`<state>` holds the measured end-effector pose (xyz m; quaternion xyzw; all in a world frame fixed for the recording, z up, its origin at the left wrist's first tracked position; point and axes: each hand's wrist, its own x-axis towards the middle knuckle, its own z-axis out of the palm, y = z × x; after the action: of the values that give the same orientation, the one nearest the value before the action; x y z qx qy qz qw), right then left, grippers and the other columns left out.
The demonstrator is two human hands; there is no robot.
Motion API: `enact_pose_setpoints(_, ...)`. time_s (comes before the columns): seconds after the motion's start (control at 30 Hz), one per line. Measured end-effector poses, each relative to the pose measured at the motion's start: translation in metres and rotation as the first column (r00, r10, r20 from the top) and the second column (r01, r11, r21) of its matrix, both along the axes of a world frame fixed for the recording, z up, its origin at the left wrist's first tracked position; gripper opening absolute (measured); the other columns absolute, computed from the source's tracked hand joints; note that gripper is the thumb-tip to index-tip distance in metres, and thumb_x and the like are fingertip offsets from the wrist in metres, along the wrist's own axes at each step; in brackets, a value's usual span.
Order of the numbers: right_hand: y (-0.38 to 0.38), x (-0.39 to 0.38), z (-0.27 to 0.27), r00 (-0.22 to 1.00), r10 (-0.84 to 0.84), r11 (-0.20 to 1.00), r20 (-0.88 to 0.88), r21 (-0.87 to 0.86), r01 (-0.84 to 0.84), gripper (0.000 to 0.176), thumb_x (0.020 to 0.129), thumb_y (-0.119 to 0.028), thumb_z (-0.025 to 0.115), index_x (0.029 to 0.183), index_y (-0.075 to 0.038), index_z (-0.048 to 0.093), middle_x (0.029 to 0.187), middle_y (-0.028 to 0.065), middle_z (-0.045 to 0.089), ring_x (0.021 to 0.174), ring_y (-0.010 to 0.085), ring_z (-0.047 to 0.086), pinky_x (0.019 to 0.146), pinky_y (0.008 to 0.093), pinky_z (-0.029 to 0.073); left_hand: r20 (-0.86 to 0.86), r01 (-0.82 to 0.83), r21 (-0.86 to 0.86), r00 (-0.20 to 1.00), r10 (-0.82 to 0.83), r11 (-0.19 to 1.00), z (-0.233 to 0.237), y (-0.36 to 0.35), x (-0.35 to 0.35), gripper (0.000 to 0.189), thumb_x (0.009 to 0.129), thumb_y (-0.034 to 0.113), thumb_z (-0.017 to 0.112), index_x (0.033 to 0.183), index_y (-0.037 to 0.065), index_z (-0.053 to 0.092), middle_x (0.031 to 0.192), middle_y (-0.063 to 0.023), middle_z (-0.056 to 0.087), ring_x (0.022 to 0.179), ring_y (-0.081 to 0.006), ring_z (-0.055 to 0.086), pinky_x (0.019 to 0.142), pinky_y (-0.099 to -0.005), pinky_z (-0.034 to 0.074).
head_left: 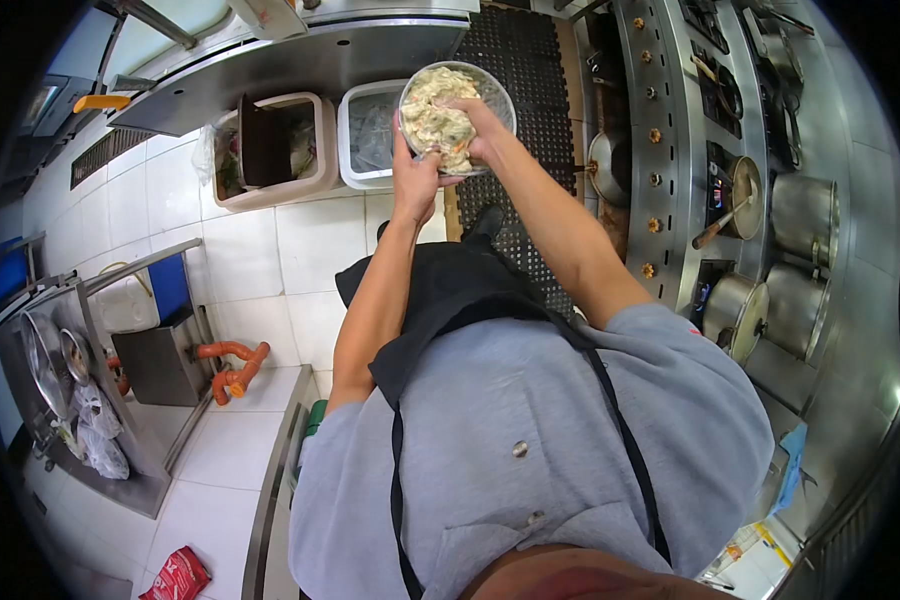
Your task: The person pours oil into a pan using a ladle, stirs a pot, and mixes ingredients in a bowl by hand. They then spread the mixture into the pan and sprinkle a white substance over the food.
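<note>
A round clear bowl [507, 100] holds a pale, creamy, chunky mixture [435, 115] with green and orange bits, like a mayonnaise salad. My left hand [416, 178] grips the bowl at its near left side, thumb over the rim. From the right, my right hand [478, 122] reaches into the bowl, its fingers closed into the mixture and partly hidden by it. The bowl is held up in front of me, over the floor beside the bins.
Below the steel counter [300, 75] stand a beige bin [327, 165] and a whitish bin [367, 182]. A black rubber mat [530, 70] runs along the stove [670, 150], which carries pans and pots [735, 305]. Orange pipes [240, 362] are at left.
</note>
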<state>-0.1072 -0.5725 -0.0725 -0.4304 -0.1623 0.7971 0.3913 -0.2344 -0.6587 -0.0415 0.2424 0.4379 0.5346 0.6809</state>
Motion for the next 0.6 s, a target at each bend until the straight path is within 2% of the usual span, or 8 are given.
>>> enact_pose_setpoints(0.03, -0.003, 0.003, -0.002, 0.965, -0.035, 0.991, -0.259, -0.13, 0.001, 0.042, 0.078, -0.003, 0.062, 0.118, 0.002, 0.053, 0.108, 0.0191, 0.064, 0.094, 0.0307, 0.066, 0.084, 0.0452, 0.055, 0.002, -0.005, -0.004, 1.0, 0.005, 1.0, 0.001, 0.0, -0.002, 0.084, 0.077, -0.013, 0.042, 0.147, 0.023, 0.012, 0.126, -0.0137, 0.051, 0.097, -0.0269, 0.064, 0.061, -0.0346, 0.062)
enact_pose_setpoints(0.1, -0.004, 0.013, -0.004, 0.954, -0.037, 0.993, -0.296, -0.116, 0.003, 0.035, 0.077, -0.003, 0.061, 0.112, 0.001, 0.059, 0.103, 0.0189, 0.066, 0.093, 0.0308, 0.066, 0.085, 0.0447, 0.055, -0.009, 0.071, -0.031, 0.997, -0.071, 0.997, 0.001, -0.003, -0.011, 0.083, 0.076, -0.012, 0.042, 0.147, 0.022, 0.013, 0.127, -0.0145, 0.05, 0.097, -0.028, 0.064, 0.061, -0.0349, 0.063)
enact_pose_setpoints(0.2, 0.006, 0.029, 0.022, 0.999, 0.027, 0.999, 0.042, 0.034, -0.028, 0.034, 0.076, -0.005, 0.062, 0.109, 0.002, 0.061, 0.102, 0.018, 0.066, 0.09, 0.0309, 0.067, 0.081, 0.0437, 0.056, 0.03, 0.097, -0.044, 0.995, -0.096, 0.994, -0.007, 0.003, -0.016, 0.081, 0.076, -0.013, 0.04, 0.146, 0.021, 0.015, 0.127, -0.0156, 0.05, 0.096, -0.0311, 0.065, 0.061, -0.0366, 0.063)
enact_pose_setpoints(0.3, 0.005, 0.025, 0.089, 0.853, -0.032, 0.914, 0.521, 0.36, -0.186, 0.036, 0.071, -0.005, 0.065, 0.105, 0.006, 0.061, 0.1, 0.0166, 0.067, 0.086, 0.0303, 0.068, 0.079, 0.0395, 0.055, 0.057, 0.117, -0.051, 0.992, -0.114, 0.992, -0.009, 0.013, -0.014, 0.078, 0.077, -0.014, 0.037, 0.145, 0.019, 0.017, 0.126, -0.0163, 0.05, 0.096, -0.0329, 0.065, 0.061, -0.0376, 0.063)
enact_pose_setpoints(0.37, 0.008, 0.021, 0.109, 0.241, -0.104, 0.784, 0.965, 0.228, -0.577, 0.029, 0.066, -0.006, 0.068, 0.089, 0.01, 0.065, 0.087, 0.021, 0.069, 0.08, 0.0293, 0.069, 0.072, 0.0376, 0.053, 0.131, 0.111, -0.061, 0.986, -0.102, 0.992, -0.014, 0.023, -0.01, 0.08, 0.076, -0.014, 0.039, 0.146, 0.02, 0.016, 0.128, -0.0169, 0.05, 0.093, -0.0319, 0.066, 0.057, -0.0349, 0.063)
enact_pose_setpoints(0.4, 0.005, 0.019, 0.123, 0.059, -0.227, 0.714, 0.972, 0.208, -0.669, 0.028, 0.062, -0.008, 0.067, 0.087, 0.006, 0.068, 0.081, 0.0292, 0.064, 0.082, 0.0376, 0.067, 0.075, 0.0408, 0.053, 0.123, 0.115, -0.035, 0.986, -0.109, 0.993, -0.016, 0.026, -0.007, 0.08, 0.075, -0.014, 0.038, 0.145, 0.019, 0.018, 0.128, -0.0174, 0.049, 0.093, -0.0327, 0.066, 0.057, -0.0349, 0.063)
enact_pose_setpoints(0.5, 0.005, 0.022, 0.135, 0.224, -0.324, 0.658, 0.919, 0.389, -0.645, 0.031, 0.062, -0.014, 0.068, 0.088, 0.002, 0.069, 0.084, 0.028, 0.064, 0.083, 0.0404, 0.065, 0.074, 0.0411, 0.053, 0.095, 0.146, -0.001, 0.985, -0.146, 0.989, 0.001, 0.031, 0.001, 0.081, 0.075, -0.015, 0.037, 0.145, 0.02, 0.017, 0.128, -0.0176, 0.049, 0.092, -0.033, 0.067, 0.057, -0.0344, 0.063)
enact_pose_setpoints(0.6, 0.011, 0.031, 0.129, 0.121, -0.303, 0.634, 0.945, 0.294, -0.715, 0.033, 0.066, -0.015, 0.069, 0.097, -0.007, 0.07, 0.086, 0.0231, 0.066, 0.082, 0.0359, 0.066, 0.076, 0.0389, 0.052, 0.113, 0.158, -0.017, 0.981, -0.155, 0.987, 0.002, 0.034, 0.007, 0.082, 0.075, -0.016, 0.036, 0.145, 0.02, 0.017, 0.128, -0.0178, 0.049, 0.092, -0.0329, 0.067, 0.058, -0.034, 0.063)
